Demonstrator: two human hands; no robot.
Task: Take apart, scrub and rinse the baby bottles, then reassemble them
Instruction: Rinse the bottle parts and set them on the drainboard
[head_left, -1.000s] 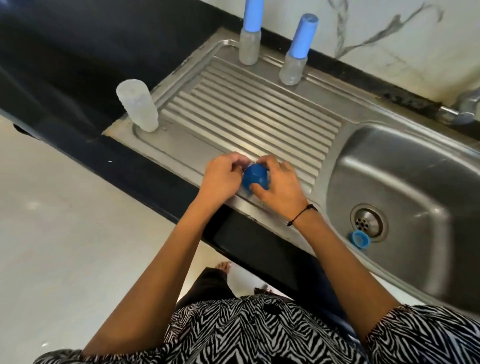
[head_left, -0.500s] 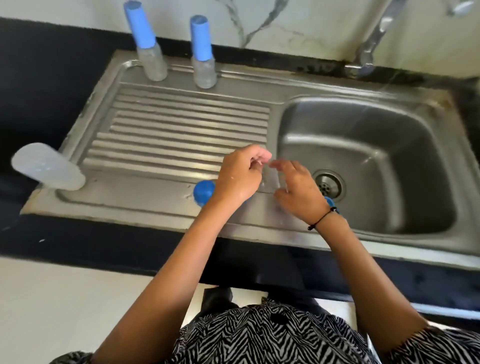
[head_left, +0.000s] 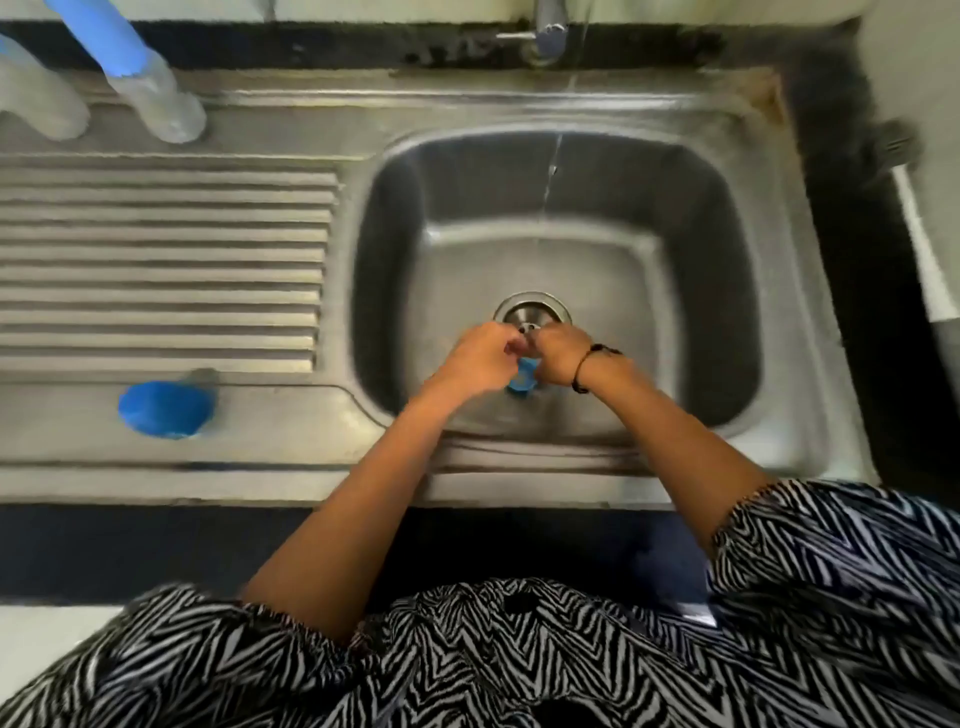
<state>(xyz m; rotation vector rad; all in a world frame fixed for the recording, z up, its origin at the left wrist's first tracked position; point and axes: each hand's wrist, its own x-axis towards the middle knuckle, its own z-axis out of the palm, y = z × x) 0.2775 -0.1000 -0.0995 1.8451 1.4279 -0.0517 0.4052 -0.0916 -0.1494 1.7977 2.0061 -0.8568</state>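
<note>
1. Nearest the camera, at the bottom of the view: a zebra-striped garment (head_left: 519, 660), both bare forearms reaching forward over the black counter edge (head_left: 156, 545).
2. Over the steel sink basin (head_left: 727, 312), close to the drain (head_left: 531, 312): left hand (head_left: 480, 364) and right hand (head_left: 558, 361) meet, fingers curled. Between them a small blue bottle part (head_left: 522, 382), likely a collar ring, though I cannot tell whether it is held or lies in the basin below. Something small and clear may be pinched at the fingertips; blur prevents confirming. Grip on either: cannot tell.
3. Handling judgement: part looks like light, rigid plastic, slick when wet; best taken by the rim with thumb and forefinger. Any silicone teat would be soft and floppy.
4. Left, on the flat near edge of the ribbed draining board (head_left: 156, 260): blue domed cap (head_left: 166, 408), smooth, lying alone.
5. Farther back left: two capped bottles, one (head_left: 156, 98) with translucent body and tall blue cover, the other (head_left: 36, 98) at the frame edge.
6. Rear: tap (head_left: 545, 31), thin water stream (head_left: 553, 166) falling into the basin. Brushed, reflective metal.
</note>
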